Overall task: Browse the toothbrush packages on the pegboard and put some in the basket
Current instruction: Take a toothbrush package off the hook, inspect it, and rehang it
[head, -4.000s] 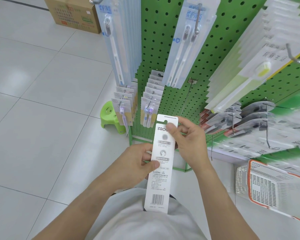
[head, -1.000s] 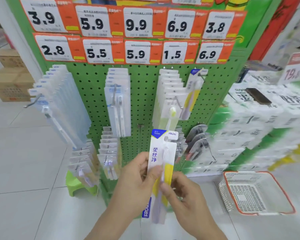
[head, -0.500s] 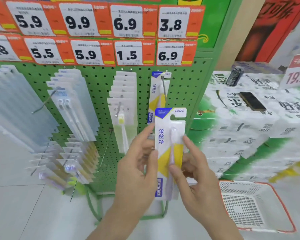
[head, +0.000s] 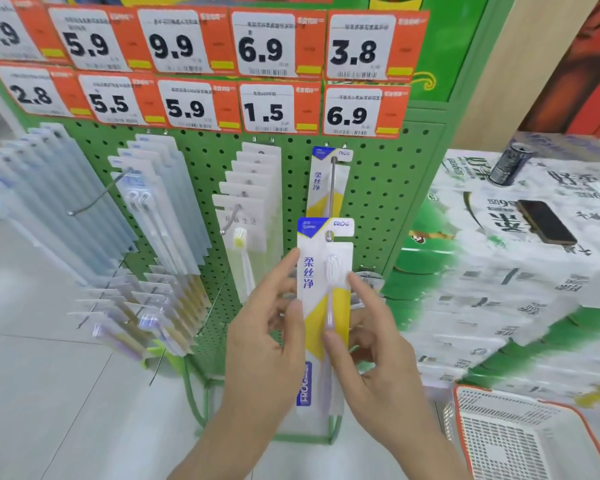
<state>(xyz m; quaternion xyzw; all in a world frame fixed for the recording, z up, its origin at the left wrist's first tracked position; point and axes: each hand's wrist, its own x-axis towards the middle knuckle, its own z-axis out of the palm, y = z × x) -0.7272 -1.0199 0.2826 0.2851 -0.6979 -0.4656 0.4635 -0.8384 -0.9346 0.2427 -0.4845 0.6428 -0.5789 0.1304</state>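
— What are the fingers doing?

— The left hand (head: 264, 344) has its thumb laid on the front of a FROG toothbrush package (head: 321, 306), forefinger stretched up along the package's left edge. The right hand (head: 374, 355) mirrors it: thumb pressed on the yellow part of the card, forefinger up along the right edge, other fingers curled behind. Both hands pinch the package and hold it upright.

— And the package's top?

— Its hang hole sits at the tip of a metal peg hook (head: 332, 188); whether it is threaded on I cannot tell. Another package of the same kind (head: 321, 181) hangs further back on that hook, against the green pegboard (head: 378, 188).

— Around that?

— To the left hang a row of yellow-bristled toothbrush packs (head: 250, 202) and rows of bluish packs (head: 160, 202). Orange price tags (head: 274, 109) run along the top. Lower right, an orange-rimmed white basket (head: 520, 441) stands on the floor, well apart from the held package. Beyond it, stacked tissue packs (head: 520, 271) carry a dark phone (head: 546, 221) and a can (head: 510, 164).
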